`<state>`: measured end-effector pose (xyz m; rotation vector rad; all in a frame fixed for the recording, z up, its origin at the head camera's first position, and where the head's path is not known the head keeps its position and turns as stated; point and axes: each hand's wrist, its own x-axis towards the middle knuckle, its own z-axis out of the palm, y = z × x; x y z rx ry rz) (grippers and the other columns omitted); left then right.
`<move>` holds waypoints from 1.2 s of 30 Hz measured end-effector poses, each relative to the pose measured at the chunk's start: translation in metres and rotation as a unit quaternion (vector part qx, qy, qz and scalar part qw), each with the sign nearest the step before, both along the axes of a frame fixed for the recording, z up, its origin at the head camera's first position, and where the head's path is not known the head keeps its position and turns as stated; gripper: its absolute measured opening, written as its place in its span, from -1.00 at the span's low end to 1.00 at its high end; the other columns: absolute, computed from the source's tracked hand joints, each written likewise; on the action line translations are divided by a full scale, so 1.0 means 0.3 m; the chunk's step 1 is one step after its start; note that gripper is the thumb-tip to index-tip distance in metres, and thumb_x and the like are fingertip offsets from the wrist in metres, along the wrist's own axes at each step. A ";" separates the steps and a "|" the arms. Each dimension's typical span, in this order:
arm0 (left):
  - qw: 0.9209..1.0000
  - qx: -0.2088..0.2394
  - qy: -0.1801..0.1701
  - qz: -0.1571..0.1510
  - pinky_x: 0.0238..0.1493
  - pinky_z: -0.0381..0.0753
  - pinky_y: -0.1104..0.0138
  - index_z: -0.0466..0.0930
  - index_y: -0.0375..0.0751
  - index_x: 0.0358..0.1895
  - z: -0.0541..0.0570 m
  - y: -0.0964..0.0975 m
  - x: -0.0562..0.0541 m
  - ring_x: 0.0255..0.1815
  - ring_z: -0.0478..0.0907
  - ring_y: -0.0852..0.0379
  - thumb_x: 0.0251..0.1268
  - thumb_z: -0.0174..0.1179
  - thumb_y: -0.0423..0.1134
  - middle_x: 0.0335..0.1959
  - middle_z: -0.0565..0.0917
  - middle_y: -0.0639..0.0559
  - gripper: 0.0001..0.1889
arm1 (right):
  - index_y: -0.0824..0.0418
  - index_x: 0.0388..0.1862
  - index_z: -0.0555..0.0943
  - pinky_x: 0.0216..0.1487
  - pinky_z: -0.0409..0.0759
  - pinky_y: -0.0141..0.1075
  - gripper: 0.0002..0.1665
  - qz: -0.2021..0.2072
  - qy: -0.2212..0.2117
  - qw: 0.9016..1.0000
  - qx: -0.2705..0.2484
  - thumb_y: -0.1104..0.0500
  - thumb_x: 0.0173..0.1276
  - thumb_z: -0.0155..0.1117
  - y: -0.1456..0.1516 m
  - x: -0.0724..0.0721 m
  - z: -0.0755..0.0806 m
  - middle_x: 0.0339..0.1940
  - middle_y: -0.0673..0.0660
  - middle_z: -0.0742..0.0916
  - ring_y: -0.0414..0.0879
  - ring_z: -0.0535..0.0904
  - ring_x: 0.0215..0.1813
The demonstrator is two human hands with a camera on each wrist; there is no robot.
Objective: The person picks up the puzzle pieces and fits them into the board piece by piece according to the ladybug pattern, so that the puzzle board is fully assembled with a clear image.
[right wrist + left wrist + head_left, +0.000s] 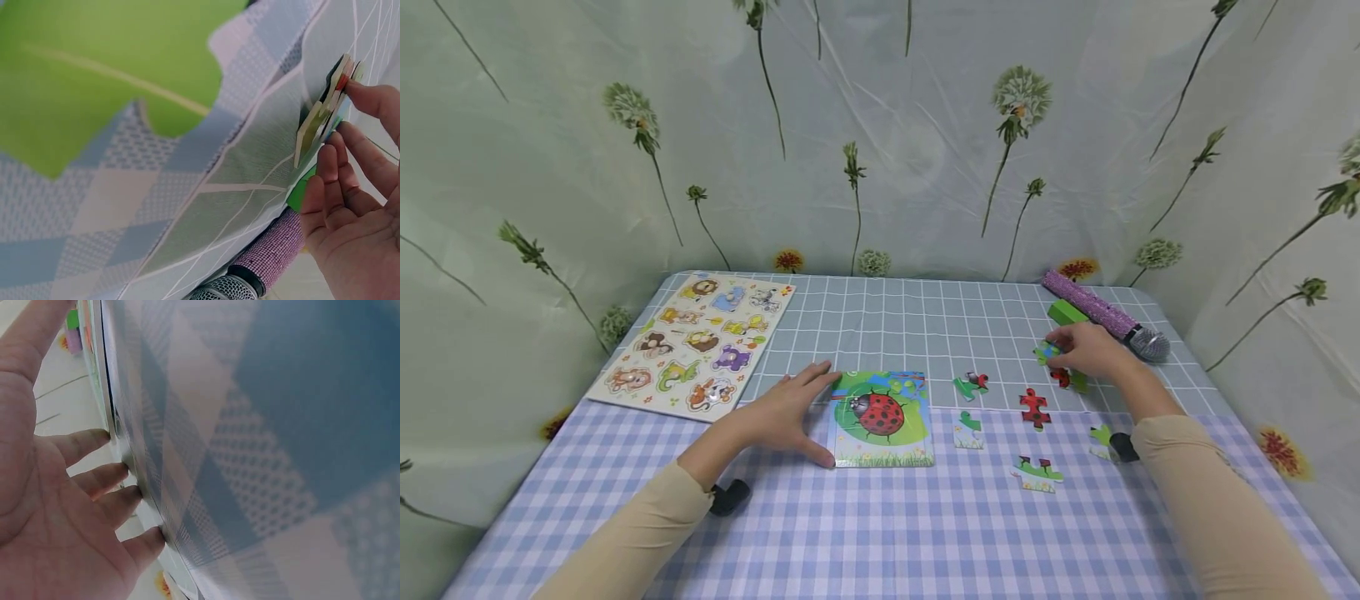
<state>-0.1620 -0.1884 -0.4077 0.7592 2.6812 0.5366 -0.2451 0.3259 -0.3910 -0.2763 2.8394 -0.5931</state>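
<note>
A square ladybug puzzle board (881,417) lies flat in the middle of the table. My left hand (786,412) is spread at its left edge, thumb near the front corner and fingertips near the back one. In the left wrist view the fingers (94,481) are extended and grip nothing. At the back right, my right hand (1086,350) pinches a blue-and-green puzzle piece (1046,352) between thumb and fingers. Red-and-green pieces (1062,377) lie under that hand, partly covered. In the right wrist view these pieces (325,106) overlap, so their exact number is unclear.
Loose puzzle pieces lie between the hands, including a red one (1034,409) and a green-and-white one (1037,473). Another piece (1102,437) is near the right forearm. A green block (1066,313) and a purple glittery microphone (1097,308) lie behind. An animal puzzle board (696,343) is at left.
</note>
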 end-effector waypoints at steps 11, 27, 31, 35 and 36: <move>1.000 -0.006 -0.009 0.002 0.68 -0.02 -0.45 0.07 -0.24 0.74 0.009 0.003 -0.005 0.79 0.01 -0.32 -0.15 0.68 0.36 0.79 0.03 -0.31 0.43 | 0.45 0.26 0.68 0.17 0.70 0.15 -0.42 0.026 0.031 0.999 -0.015 0.12 0.38 0.51 -0.082 0.007 0.001 0.04 0.36 0.79 0.15 0.69 0.05; 1.000 -0.010 -0.009 0.002 0.69 0.01 -0.43 0.07 -0.22 0.74 0.009 0.005 -0.005 0.78 0.04 -0.32 -0.15 0.68 0.37 0.79 0.03 -0.31 0.43 | 0.34 0.24 0.73 0.19 0.70 0.09 -0.47 0.092 0.057 0.994 -0.033 0.16 0.33 0.53 -0.251 0.026 0.037 0.09 0.27 0.80 0.13 0.67 0.10; 1.000 -0.010 -0.014 0.006 0.70 -0.01 -0.41 0.06 -0.21 0.74 0.009 0.004 -0.005 0.79 0.04 -0.31 -0.15 0.68 0.37 0.79 0.02 -0.29 0.43 | 0.32 0.19 0.76 0.14 0.71 0.06 -0.49 0.117 0.073 0.990 -0.037 0.15 0.29 0.55 -0.290 0.029 0.032 0.03 0.23 0.82 0.11 0.68 0.06; 1.000 -0.010 -0.015 0.007 0.71 -0.02 -0.41 0.05 -0.21 0.74 0.011 0.003 -0.005 0.78 0.04 -0.32 -0.15 0.68 0.37 0.79 0.02 -0.30 0.43 | 0.30 0.16 0.77 0.10 0.71 0.00 -0.51 0.138 0.081 0.986 -0.046 0.16 0.27 0.55 -0.328 0.036 0.026 0.01 0.19 0.83 0.07 0.68 0.03; 1.000 -0.010 -0.016 0.007 0.71 -0.02 -0.41 0.05 -0.21 0.75 0.010 0.003 -0.005 0.79 0.03 -0.32 -0.15 0.68 0.37 0.79 0.02 -0.30 0.44 | 0.30 0.16 0.77 0.08 0.71 -0.02 -0.52 0.144 0.084 0.985 -0.047 0.16 0.27 0.55 -0.336 0.037 0.023 0.00 0.18 0.83 0.07 0.68 0.02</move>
